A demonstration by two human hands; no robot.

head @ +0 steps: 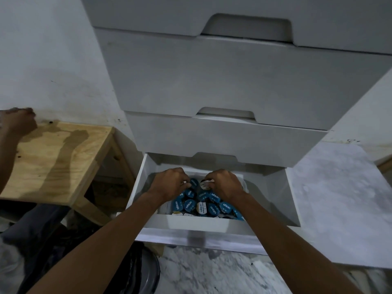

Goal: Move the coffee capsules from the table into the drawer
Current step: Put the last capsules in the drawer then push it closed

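Note:
The bottom white drawer (pixel 139 187) is pulled out. Inside it lie several coffee capsules (pixel 188 205), most with blue lids and a few with white lids, piled in a clear tub. Both my hands reach down into the drawer over the far end of the pile. My left hand (pixel 169 184) is curled, with a small pale capsule edge showing at its fingertips. My right hand (pixel 224 184) is curled around a white-lidded capsule (pixel 204 184). The wooden table (pixel 57 158) at the left shows no capsules on its top.
Closed white drawers (pixel 212 81) stack above the open one. Another person's hand (pixel 18 122) rests on the table's far left corner. A marbled floor (pixel 331 187) lies to the right and below. Dark cloth and a round metal object (pixel 150 272) lie below the table.

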